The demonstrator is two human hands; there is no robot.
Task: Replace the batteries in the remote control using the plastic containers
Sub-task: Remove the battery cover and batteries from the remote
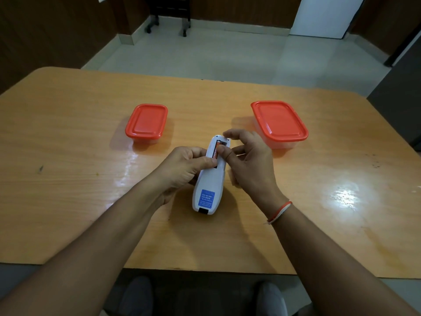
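Gripping the white remote control [208, 179] at frame centre, back side up, the left hand [182, 169] curls round its left edge, thumb on the open battery bay. Right hand [247, 165] at its right side, thumb pressing a battery [215, 152] in the bay, other fingers loosely bent. Beyond, on the table [68, 201]: small red-lidded container [147, 123] upper left, larger red-lidded container [280, 122] upper right, both closed.

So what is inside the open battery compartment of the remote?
One battery with an orange and black label lies in the remote's compartment. The right hand thumb covers the rest, so a second battery cannot be confirmed.
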